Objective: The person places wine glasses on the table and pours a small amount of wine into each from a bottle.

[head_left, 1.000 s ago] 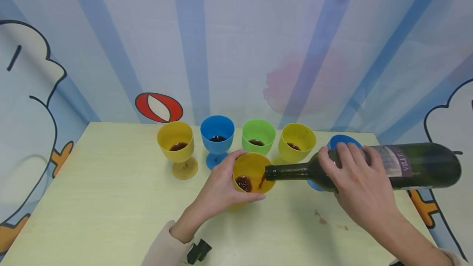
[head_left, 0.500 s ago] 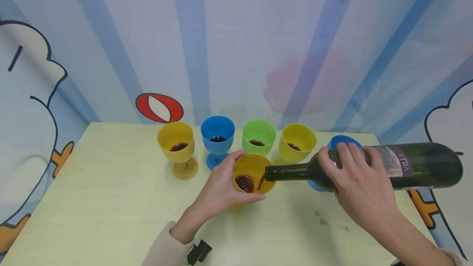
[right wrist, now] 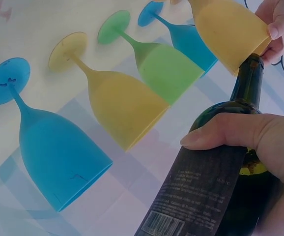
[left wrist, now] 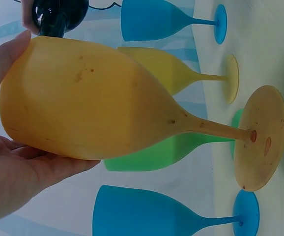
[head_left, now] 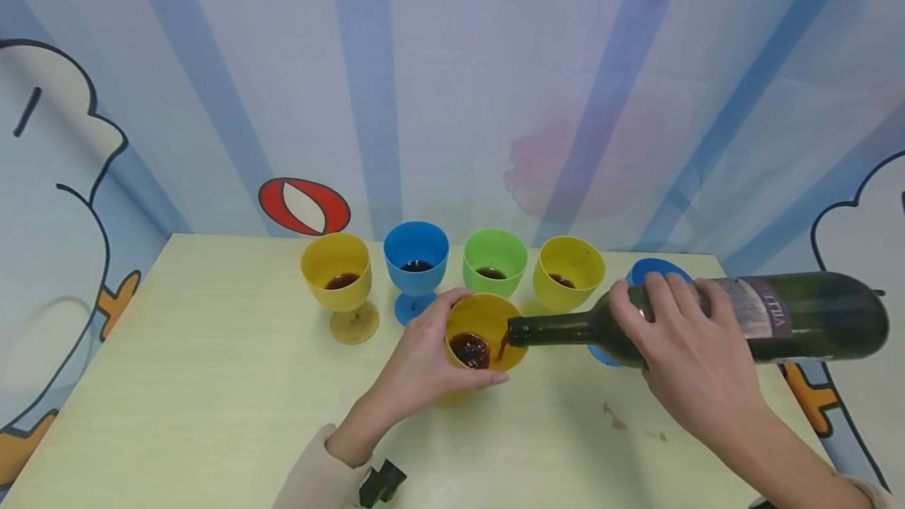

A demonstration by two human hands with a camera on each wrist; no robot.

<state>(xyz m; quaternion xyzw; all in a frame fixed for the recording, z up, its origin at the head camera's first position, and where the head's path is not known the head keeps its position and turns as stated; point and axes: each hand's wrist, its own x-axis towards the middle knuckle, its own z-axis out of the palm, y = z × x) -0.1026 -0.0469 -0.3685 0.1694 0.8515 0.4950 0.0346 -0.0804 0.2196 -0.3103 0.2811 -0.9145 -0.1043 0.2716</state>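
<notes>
My left hand (head_left: 431, 356) grips the bowl of an orange-yellow goblet (left wrist: 83, 98), thumb on one side and fingers on the other. Dark red liquid (head_left: 470, 349) lies inside, with bubbles on its surface. In my right hand (head_left: 696, 360) is a green glass wine bottle (head_left: 813, 316), held nearly level with its neck pointing left. The bottle's mouth sits at the goblet's right rim, and a thin red stream runs down the inner wall. The right wrist view shows my right thumb (right wrist: 220, 132) across the bottle's shoulder, above a dark label.
Behind my hands stands a row of goblets: yellow (head_left: 335, 265), blue (head_left: 415, 250), green (head_left: 495, 254) and yellow (head_left: 569, 265), each with some dark liquid. Another blue goblet (right wrist: 58, 152) at the right is partly hidden by the bottle. Brownish stains (head_left: 617, 419) mark the table (head_left: 212, 415).
The pool of dark liquid in the held goblet has grown a little wider. The bottle's base has shifted slightly right; both hands stay almost still.
</notes>
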